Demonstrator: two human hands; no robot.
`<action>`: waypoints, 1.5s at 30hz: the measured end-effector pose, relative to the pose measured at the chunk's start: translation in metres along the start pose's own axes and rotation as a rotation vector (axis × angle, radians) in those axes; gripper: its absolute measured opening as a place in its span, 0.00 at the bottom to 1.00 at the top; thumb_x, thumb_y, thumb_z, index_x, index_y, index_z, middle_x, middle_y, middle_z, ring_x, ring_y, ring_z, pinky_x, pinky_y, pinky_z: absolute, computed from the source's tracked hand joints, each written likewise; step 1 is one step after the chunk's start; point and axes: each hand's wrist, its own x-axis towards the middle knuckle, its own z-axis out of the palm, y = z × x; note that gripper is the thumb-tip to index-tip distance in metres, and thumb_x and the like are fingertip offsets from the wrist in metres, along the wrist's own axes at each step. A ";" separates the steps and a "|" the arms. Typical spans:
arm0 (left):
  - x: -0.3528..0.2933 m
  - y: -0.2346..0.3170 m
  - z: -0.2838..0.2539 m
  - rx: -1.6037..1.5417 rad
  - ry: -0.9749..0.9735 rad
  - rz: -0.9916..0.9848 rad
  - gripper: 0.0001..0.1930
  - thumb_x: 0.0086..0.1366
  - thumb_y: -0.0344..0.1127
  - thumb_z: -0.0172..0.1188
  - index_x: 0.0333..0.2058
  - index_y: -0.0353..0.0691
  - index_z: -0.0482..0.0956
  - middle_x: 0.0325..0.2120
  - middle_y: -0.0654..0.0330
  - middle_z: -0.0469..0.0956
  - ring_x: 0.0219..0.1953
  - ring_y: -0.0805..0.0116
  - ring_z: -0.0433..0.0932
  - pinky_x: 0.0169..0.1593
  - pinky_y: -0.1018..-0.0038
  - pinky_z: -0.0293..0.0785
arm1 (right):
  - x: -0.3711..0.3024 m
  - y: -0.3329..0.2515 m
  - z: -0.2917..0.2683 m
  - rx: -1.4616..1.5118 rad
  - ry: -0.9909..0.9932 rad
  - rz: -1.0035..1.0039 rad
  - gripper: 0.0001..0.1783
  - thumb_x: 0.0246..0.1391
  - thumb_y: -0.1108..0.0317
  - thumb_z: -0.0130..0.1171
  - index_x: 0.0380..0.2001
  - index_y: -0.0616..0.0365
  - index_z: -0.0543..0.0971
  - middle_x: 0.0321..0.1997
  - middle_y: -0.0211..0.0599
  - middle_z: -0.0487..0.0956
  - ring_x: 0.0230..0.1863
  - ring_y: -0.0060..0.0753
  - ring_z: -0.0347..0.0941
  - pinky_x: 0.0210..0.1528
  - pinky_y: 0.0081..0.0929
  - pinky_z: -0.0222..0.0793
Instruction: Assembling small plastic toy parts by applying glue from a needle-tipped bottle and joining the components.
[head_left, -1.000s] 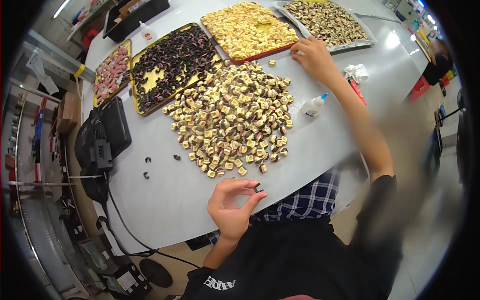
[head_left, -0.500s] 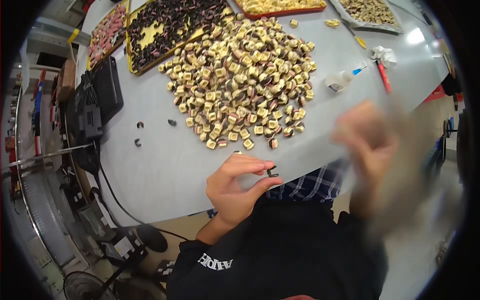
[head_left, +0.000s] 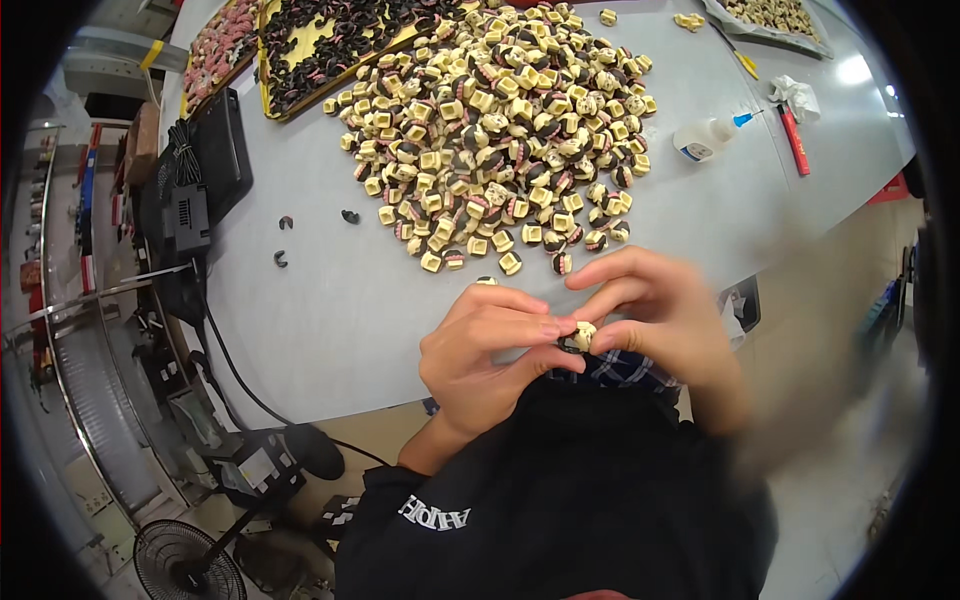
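Observation:
My left hand (head_left: 478,350) pinches a small black curved piece (head_left: 571,346) between thumb and fingertips, just past the table's near edge. Against it, my right hand (head_left: 660,318) grips a small cream-coloured moulded piece (head_left: 585,333) with thumb and fingers. The two pieces touch, but the fingertips partly hide how they fit. Beyond my hands, a large pile of small cream-and-black pieces (head_left: 500,150) with pink parts spreads over the grey table (head_left: 320,330). Loose dark curved pieces (head_left: 350,216) lie left of the pile.
Yellow-lined trays hold black pieces (head_left: 345,50) and pink pieces (head_left: 222,45) at the far left. Right of the pile are a bottle with a blue needle tip (head_left: 705,138), a red-handled tool (head_left: 795,140) and crumpled tissue (head_left: 797,98). A black device (head_left: 220,160) stands left.
My right hand has come in from the right to my left hand, bringing a cream piece against the black piece. The view has shifted slightly, moving the table contents upward.

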 end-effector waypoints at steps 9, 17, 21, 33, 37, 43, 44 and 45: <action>0.000 0.003 0.006 0.099 0.030 0.005 0.20 0.36 0.23 0.73 0.31 0.41 0.75 0.26 0.62 0.80 0.34 0.67 0.72 0.35 0.77 0.70 | 0.008 -0.008 -0.005 0.043 -0.035 0.118 0.24 0.37 0.82 0.64 0.42 0.67 0.70 0.31 0.40 0.80 0.37 0.23 0.75 0.43 0.19 0.67; 0.001 0.002 0.005 0.182 0.132 0.112 0.19 0.36 0.27 0.73 0.31 0.41 0.79 0.28 0.63 0.79 0.31 0.66 0.75 0.30 0.77 0.73 | 0.012 -0.001 0.005 0.217 -0.113 0.135 0.23 0.41 0.77 0.65 0.42 0.68 0.70 0.33 0.41 0.78 0.36 0.24 0.74 0.40 0.20 0.68; 0.009 0.004 0.003 0.227 0.098 0.177 0.20 0.38 0.34 0.73 0.33 0.43 0.79 0.35 0.60 0.77 0.37 0.62 0.73 0.38 0.71 0.72 | 0.013 0.012 0.007 0.321 -0.182 -0.003 0.13 0.50 0.79 0.56 0.41 0.69 0.72 0.38 0.43 0.78 0.39 0.27 0.75 0.44 0.23 0.71; 0.002 -0.005 0.001 0.183 0.152 0.075 0.22 0.39 0.41 0.73 0.36 0.44 0.78 0.42 0.57 0.72 0.44 0.58 0.68 0.46 0.63 0.66 | 0.018 0.036 -0.003 0.369 -0.212 -0.239 0.12 0.52 0.74 0.56 0.39 0.70 0.74 0.37 0.43 0.77 0.41 0.33 0.75 0.44 0.27 0.71; 0.001 -0.004 0.001 0.240 0.127 0.099 0.21 0.39 0.40 0.72 0.36 0.47 0.80 0.42 0.60 0.73 0.46 0.58 0.66 0.48 0.64 0.64 | 0.009 0.020 0.003 0.215 -0.106 -0.197 0.15 0.50 0.78 0.57 0.43 0.70 0.71 0.36 0.42 0.78 0.41 0.31 0.75 0.45 0.26 0.71; 0.002 0.002 0.000 0.349 0.008 0.139 0.17 0.41 0.37 0.70 0.35 0.52 0.83 0.45 0.65 0.72 0.52 0.58 0.59 0.52 0.65 0.60 | 0.004 0.004 0.004 0.095 -0.111 -0.175 0.26 0.44 0.82 0.59 0.49 0.68 0.65 0.34 0.41 0.79 0.41 0.28 0.75 0.48 0.26 0.69; 0.001 0.002 0.000 0.362 -0.002 0.147 0.17 0.41 0.36 0.70 0.34 0.54 0.83 0.45 0.66 0.72 0.54 0.58 0.57 0.53 0.66 0.58 | 0.003 0.003 0.005 0.103 -0.105 -0.146 0.28 0.44 0.83 0.59 0.50 0.68 0.64 0.34 0.40 0.79 0.42 0.28 0.75 0.49 0.26 0.68; 0.001 0.003 0.001 0.362 -0.003 0.146 0.17 0.41 0.36 0.70 0.34 0.54 0.83 0.45 0.66 0.72 0.54 0.58 0.57 0.53 0.66 0.58 | 0.002 0.003 0.005 0.111 -0.100 -0.117 0.30 0.43 0.84 0.60 0.51 0.67 0.63 0.34 0.40 0.79 0.42 0.28 0.75 0.50 0.26 0.68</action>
